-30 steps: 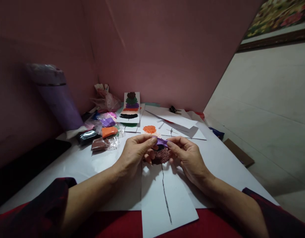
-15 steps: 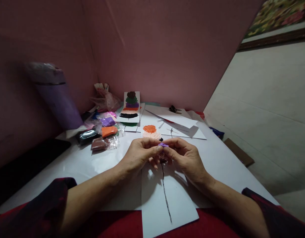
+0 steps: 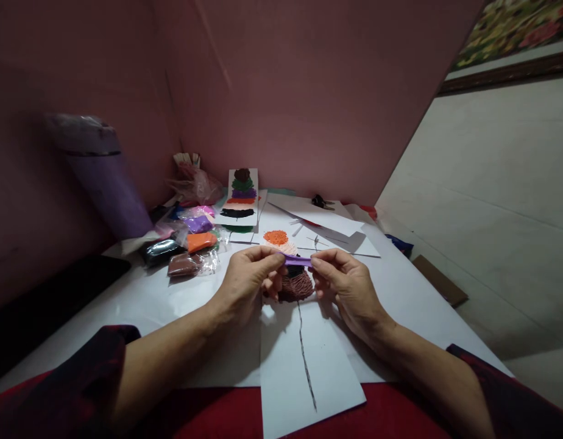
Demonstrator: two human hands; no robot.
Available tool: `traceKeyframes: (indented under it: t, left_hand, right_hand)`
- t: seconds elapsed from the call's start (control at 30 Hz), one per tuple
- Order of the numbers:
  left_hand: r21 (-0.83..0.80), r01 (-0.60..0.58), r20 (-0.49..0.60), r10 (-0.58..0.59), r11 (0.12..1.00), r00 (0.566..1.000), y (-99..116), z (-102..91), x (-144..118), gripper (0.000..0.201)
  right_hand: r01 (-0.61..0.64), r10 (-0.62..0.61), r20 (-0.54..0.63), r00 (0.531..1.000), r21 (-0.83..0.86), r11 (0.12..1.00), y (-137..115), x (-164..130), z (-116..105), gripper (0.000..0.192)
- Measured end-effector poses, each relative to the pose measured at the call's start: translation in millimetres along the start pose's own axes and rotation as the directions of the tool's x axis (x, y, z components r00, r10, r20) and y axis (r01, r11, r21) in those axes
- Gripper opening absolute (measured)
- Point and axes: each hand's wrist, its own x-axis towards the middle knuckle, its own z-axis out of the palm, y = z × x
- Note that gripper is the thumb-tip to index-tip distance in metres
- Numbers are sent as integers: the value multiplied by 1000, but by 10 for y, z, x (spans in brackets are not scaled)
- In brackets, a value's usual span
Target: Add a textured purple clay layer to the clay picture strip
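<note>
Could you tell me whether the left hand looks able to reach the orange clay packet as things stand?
Probably yes: the orange clay packet lies unobstructed just beyond the left hand, though that hand is pinching the purple clay strip.

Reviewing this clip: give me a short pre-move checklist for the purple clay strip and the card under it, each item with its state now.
1. Purple clay strip pinched at both ends by left hand and right hand: ok.
2. Strip in one piece between the fingertips: ok.
3. Strip held clear above the brown clay layer: ok.
4. White card lies flat, its drawn stem line visible: ok.
5. Clay packets out of the hands' way, to the left: ok.
6. Strip thickness even along its length: cannot tell.
</note>
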Motion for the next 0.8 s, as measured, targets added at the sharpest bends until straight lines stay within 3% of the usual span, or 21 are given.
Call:
traceKeyframes:
  t: [0.23,0.4,0.53,0.8]
  left_hand:
    - [62,32,236,-46,998,971,-21,-20,1,30]
    - [135,-9,189,-17,991,982,-38,-20,35,27]
    - [163,-12,216,-24,987,976,0,3,16,29]
    - [207,1,222,-48,978,974,-10,28,15,24]
  right_hand:
    - [47,-35,192,981,-57,997,-59,-89,49,28]
    - [108,-84,181,980,-124,986,-79,-103,61,22]
    - [129,-103,190,976,-130,983,-60,-88,46,21]
    - [94,-70,209,975,-106,990,-69,-108,49,20]
